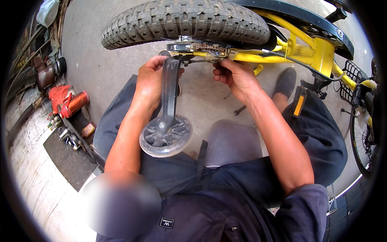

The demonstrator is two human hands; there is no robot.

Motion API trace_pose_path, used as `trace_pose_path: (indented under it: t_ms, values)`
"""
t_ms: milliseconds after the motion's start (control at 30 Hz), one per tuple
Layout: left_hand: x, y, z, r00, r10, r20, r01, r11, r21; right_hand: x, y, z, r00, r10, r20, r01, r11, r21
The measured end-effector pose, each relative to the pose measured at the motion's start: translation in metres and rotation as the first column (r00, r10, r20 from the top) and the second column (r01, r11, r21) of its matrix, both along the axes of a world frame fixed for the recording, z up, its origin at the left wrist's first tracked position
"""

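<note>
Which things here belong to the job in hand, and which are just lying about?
Seemingly in the job:
black bracket with small wheel, by left hand
knobby tire
yellow frame, near right hand

Seemingly lying about:
red canister
dark board
dark floor tool, possibly used

The left hand [150,76] curled behind a black bracket [169,88] bearing 1 small clear-rimmed wheel [166,136], while the right hand [238,77], fingers bent, was at the near side of the yellow bicycle frame [322,56] beside a knobbly tyre [185,22], and a red cylinder [76,103] lay far left.
</note>
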State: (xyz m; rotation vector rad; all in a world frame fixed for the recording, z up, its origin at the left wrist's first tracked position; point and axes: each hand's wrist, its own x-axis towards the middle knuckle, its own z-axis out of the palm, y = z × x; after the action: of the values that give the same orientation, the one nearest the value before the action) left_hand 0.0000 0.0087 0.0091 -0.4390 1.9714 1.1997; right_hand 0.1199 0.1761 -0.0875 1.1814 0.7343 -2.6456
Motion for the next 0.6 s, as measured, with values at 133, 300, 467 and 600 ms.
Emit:
trace_pose_path:
  t_ms: [133,300,467,600]
  values:
    - [0.002,-0.001,-0.006,0.998,0.012,-0.058,-0.011,1.0,0.017,0.0,0.001,0.0,0.999,0.035,0.014,-0.035,0.999,-0.02]
    - [0.002,-0.001,-0.007,0.997,0.018,-0.075,-0.016,0.999,0.036,-0.005,0.001,-0.002,0.993,0.112,0.03,-0.111,0.993,-0.034]
    - [0.001,-0.004,-0.009,0.998,0.014,-0.057,-0.011,0.999,0.053,-0.015,-0.007,0.0,0.988,0.154,0.027,-0.153,0.987,-0.044]
    - [-0.001,-0.004,-0.006,1.0,0.029,-0.007,-0.029,0.998,0.059,-0.019,-0.008,-0.001,0.98,0.195,0.027,-0.192,0.978,-0.082]
